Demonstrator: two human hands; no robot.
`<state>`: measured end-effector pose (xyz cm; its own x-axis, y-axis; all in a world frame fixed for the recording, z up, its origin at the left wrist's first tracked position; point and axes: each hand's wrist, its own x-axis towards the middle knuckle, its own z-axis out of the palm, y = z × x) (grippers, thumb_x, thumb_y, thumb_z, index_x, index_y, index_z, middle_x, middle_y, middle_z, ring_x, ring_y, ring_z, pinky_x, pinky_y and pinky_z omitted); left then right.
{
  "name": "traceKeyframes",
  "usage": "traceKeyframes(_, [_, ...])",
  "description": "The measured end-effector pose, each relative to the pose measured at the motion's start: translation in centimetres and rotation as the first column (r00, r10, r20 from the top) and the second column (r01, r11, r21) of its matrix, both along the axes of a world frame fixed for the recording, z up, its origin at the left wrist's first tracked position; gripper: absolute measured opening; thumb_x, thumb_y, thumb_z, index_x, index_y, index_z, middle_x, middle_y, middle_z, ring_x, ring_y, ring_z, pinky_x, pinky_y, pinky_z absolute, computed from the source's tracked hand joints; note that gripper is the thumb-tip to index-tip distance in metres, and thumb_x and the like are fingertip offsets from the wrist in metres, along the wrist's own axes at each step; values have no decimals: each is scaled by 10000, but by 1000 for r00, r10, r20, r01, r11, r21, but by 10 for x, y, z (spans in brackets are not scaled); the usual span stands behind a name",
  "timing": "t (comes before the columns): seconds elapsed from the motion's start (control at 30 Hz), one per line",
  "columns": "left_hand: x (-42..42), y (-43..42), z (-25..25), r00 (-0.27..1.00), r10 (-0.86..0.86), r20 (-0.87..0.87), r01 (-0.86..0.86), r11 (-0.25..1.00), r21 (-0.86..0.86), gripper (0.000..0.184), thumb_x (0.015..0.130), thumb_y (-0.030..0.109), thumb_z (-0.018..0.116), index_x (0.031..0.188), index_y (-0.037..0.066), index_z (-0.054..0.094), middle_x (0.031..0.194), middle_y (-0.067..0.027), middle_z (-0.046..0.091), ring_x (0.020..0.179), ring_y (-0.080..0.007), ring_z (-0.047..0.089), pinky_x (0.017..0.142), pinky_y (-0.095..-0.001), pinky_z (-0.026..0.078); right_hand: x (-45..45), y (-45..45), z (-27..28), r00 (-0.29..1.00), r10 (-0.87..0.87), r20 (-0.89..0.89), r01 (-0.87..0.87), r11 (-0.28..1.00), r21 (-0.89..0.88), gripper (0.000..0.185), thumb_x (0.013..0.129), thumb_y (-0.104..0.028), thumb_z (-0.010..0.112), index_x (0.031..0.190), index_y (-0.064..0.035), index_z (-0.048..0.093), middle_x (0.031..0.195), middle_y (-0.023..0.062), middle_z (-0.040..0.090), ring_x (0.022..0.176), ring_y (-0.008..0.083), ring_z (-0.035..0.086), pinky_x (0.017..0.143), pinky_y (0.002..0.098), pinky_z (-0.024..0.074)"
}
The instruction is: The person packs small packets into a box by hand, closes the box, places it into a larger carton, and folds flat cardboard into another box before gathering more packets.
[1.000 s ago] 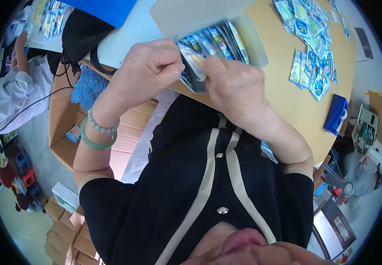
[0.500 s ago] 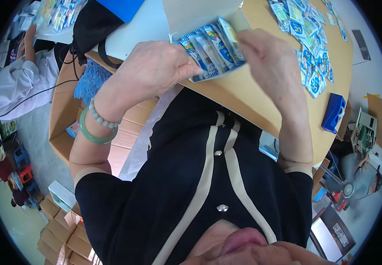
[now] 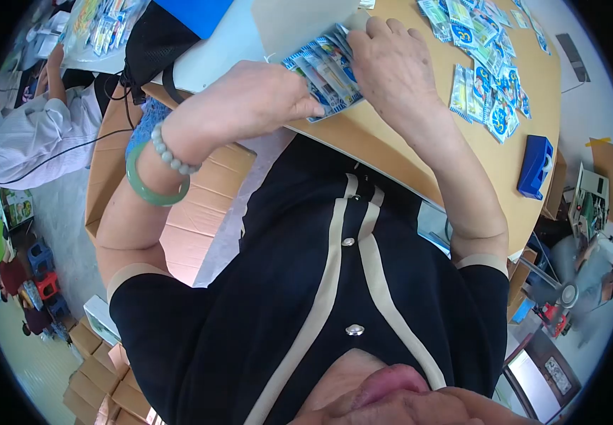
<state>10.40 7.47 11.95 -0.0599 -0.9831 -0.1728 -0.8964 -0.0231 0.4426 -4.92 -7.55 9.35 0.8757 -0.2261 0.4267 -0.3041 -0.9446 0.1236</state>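
Observation:
An opened white carton (image 3: 288, 28) stands at the table's near edge with its lid raised. Blue-and-white printed sachets (image 3: 326, 71) are lined up on edge inside it. My left hand (image 3: 267, 99) is closed at the carton's near left side, its thumb pressed against the front and the other fingers mostly hidden. At the right side, my right hand (image 3: 391, 64) curls its bent fingers over the carton wall; its thumb is out of sight. A green bangle (image 3: 157, 185) and a beaded bracelet (image 3: 168, 150) circle my left wrist.
Loose sachets (image 3: 490, 78) lie heaped on the wooden table (image 3: 430, 138) to the right. A blue tape dispenser (image 3: 535, 166) sits near the right edge. Left are a black bag (image 3: 152, 46), an open cardboard box (image 3: 196, 205) and another person's sleeve (image 3: 48, 142).
My right hand has moved left onto the carton's right wall. The carton's right side now appears further left. My left hand keeps its place at the near left corner.

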Motion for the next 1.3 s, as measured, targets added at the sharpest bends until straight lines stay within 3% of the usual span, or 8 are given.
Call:
traceKeyframes(0.07, [-3,8,-6,1000,-16,-16,14,996,-84,360,959,356,563,859,36,692,720,-165,640,766,-364,645,694,-451,507,0,4,0,996,27,79,-30,999,33,142,771,-200,705,790,-60,691,778,85,621,840,279,631,751,410,488])
traceKeyframes(0.17, [-10,19,-15,982,-43,-181,-4,968,-251,308,952,271,559,855,5,680,779,-184,652,813,-369,642,727,-453,508,0,18,-1,986,138,-90,-110,959,262,168,741,-205,727,790,-46,708,747,107,647,784,302,669,706,406,514])
traceKeyframes(0.33, [-7,18,-18,990,-52,-133,25,979,-201,190,887,116,550,833,-25,665,806,-204,643,826,-386,632,733,-448,510,17,30,-5,950,164,-265,-92,960,265,196,729,-219,738,769,-27,719,724,137,670,740,316,695,661,399,534])
traceKeyframes(0.57, [-5,16,-29,992,-58,-110,37,982,-187,99,746,-64,518,774,-43,612,788,-237,606,830,-415,616,707,-442,516,39,24,-4,847,17,-531,69,988,142,220,707,-230,749,764,-18,737,760,146,700,763,288,714,677,368,552])
traceKeyframes(0.97, [-5,20,-36,971,-76,-227,7,957,-291,65,708,-110,537,737,-65,574,804,-229,609,842,-413,606,725,-454,513,68,36,-4,616,14,-788,168,974,149,221,694,-228,759,824,-49,761,833,126,728,821,264,724,714,355,570])
traceKeyframes(1.3, [-6,27,-39,988,-73,-134,23,939,-343,67,716,-82,545,754,-37,576,787,-227,598,840,-408,602,732,-452,505,45,28,-4,812,-3,-583,177,954,241,235,720,-202,682,843,-14,751,885,178,721,862,316,716,725,392,570])
